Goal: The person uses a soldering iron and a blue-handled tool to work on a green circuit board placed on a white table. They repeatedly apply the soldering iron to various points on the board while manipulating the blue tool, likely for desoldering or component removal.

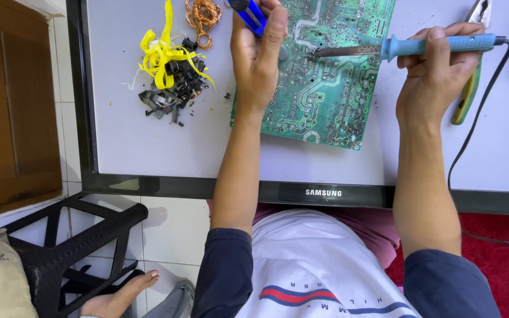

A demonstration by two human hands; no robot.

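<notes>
A blue-handled soldering iron is gripped in the closed right hand, its tip on the green circuit board; the left hand is closed around what seems a blue desoldering pump.

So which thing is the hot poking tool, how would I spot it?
Find the green circuit board lying on the big white panel. The right hand holds a long stick across its top edge: the soldering iron. It has a light blue handle, a dark metal tip and a black cord, unlike the yellow-handled pliers beside it.
</notes>
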